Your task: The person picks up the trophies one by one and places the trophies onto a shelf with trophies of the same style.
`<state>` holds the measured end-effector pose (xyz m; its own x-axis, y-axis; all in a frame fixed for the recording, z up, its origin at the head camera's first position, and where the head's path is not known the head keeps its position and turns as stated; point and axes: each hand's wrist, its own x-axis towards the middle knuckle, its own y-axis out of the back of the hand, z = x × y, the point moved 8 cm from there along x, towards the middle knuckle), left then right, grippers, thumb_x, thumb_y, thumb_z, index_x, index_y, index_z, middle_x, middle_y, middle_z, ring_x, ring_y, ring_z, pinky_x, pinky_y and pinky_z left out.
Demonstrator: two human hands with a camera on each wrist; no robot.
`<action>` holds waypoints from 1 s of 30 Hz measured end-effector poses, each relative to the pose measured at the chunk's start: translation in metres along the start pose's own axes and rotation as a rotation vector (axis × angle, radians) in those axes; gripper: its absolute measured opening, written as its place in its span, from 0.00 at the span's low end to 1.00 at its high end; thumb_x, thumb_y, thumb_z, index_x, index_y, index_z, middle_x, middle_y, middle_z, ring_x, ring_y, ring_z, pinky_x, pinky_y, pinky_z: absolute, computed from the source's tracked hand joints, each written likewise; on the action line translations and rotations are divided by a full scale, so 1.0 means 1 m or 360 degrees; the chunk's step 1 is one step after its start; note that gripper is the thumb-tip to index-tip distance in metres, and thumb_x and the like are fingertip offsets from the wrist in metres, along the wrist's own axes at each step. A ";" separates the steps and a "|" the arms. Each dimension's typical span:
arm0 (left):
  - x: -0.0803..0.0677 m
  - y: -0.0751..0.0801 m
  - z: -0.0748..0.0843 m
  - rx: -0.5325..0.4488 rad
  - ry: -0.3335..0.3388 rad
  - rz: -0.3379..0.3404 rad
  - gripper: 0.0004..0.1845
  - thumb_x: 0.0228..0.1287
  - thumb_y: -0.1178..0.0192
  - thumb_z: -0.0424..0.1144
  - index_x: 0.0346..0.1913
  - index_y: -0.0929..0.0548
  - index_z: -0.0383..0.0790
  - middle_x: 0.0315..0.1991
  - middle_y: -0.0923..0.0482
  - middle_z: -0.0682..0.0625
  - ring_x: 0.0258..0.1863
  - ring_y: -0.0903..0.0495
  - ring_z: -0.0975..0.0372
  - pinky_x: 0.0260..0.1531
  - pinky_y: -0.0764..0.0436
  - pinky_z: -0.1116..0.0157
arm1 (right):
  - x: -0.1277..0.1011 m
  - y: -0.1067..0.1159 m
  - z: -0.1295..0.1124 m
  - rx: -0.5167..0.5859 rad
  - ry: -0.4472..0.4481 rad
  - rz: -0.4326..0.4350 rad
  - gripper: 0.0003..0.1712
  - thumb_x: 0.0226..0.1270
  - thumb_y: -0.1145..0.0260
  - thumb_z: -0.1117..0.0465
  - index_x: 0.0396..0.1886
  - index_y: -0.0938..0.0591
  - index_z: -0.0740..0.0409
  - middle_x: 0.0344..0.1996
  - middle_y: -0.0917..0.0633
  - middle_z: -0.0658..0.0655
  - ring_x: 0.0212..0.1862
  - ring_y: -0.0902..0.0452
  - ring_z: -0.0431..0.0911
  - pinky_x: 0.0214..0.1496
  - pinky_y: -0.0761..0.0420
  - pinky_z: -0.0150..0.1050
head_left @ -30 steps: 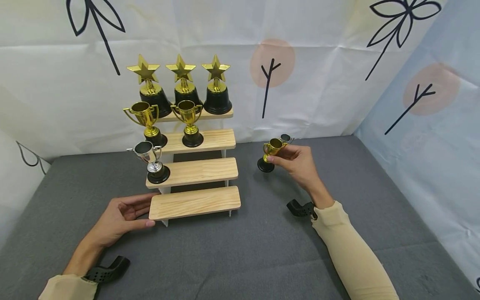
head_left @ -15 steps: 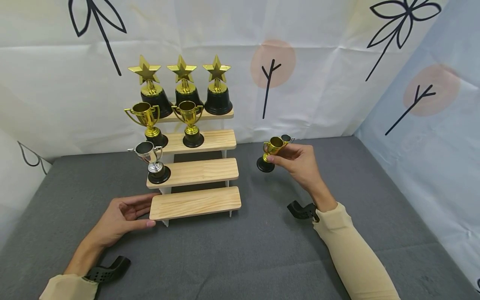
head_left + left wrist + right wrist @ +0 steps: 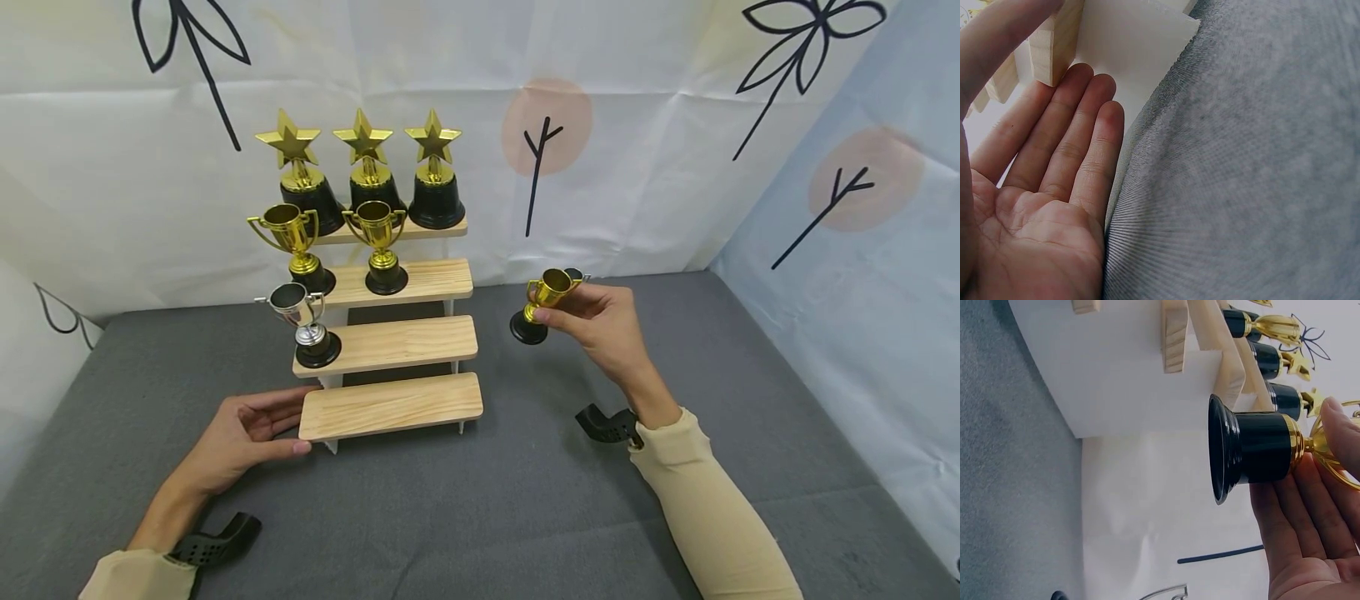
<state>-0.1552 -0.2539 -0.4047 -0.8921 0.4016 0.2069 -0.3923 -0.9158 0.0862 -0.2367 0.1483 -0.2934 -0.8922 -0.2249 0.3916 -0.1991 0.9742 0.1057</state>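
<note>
My right hand [image 3: 600,323] holds a gold trophy cup [image 3: 553,286] by its gold part, thumb in front. Its black base [image 3: 1263,447] hangs clear of the table, leaning to the lower left in the head view. Behind it, a silver trophy cup [image 3: 574,273] is mostly hidden by the hand. My left hand [image 3: 225,442] rests against the left end of the lowest step of a wooden tiered stand [image 3: 390,407]. Its fingers [image 3: 1079,140] stretch out straight, fingertips at the plank's end, with the thumb at the front corner.
Several star trophies [image 3: 433,171] line the top step. Two gold trophy cups [image 3: 381,242] stand on the step below, the left one at the edge. A silver trophy cup [image 3: 303,321] occupies the third step's left end. Behind the grey table [image 3: 450,517] hangs a printed white cloth [image 3: 645,167].
The gold trophy cup in my right hand has tilted slightly more, its base shifting a little left. My left hand and the stand stay where they were.
</note>
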 end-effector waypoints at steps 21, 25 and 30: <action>0.000 -0.001 0.001 0.0003 -0.0014 -0.0001 0.35 0.50 0.33 0.10 0.64 0.32 0.12 0.60 0.19 0.53 0.58 0.18 0.62 0.57 0.17 0.66 | 0.014 -0.014 -0.016 -0.0060 0.0037 -0.0045 0.19 0.58 0.24 0.74 0.50 0.13 0.69 0.44 0.10 0.58 0.49 0.13 0.52 0.51 0.11 0.40; 0.000 -0.002 0.003 -0.0014 -0.0026 -0.0006 0.35 0.50 0.34 0.10 0.64 0.32 0.13 0.61 0.19 0.53 0.58 0.19 0.62 0.58 0.17 0.67 | 0.020 -0.016 -0.023 -0.0006 0.0069 -0.0042 0.18 0.58 0.25 0.76 0.49 0.14 0.72 0.43 0.10 0.59 0.48 0.13 0.53 0.53 0.12 0.43; 0.000 -0.003 0.004 -0.0035 -0.0041 -0.0015 0.34 0.51 0.35 0.10 0.64 0.31 0.13 0.61 0.20 0.54 0.58 0.19 0.63 0.58 0.18 0.67 | 0.027 -0.019 -0.029 0.0022 0.0066 -0.0044 0.19 0.58 0.25 0.75 0.49 0.15 0.75 0.43 0.10 0.60 0.47 0.12 0.52 0.52 0.11 0.43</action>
<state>-0.1529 -0.2509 -0.4006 -0.8823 0.4100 0.2312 -0.4059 -0.9114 0.0672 -0.2456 0.1234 -0.2583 -0.8688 -0.2518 0.4264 -0.2291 0.9678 0.1047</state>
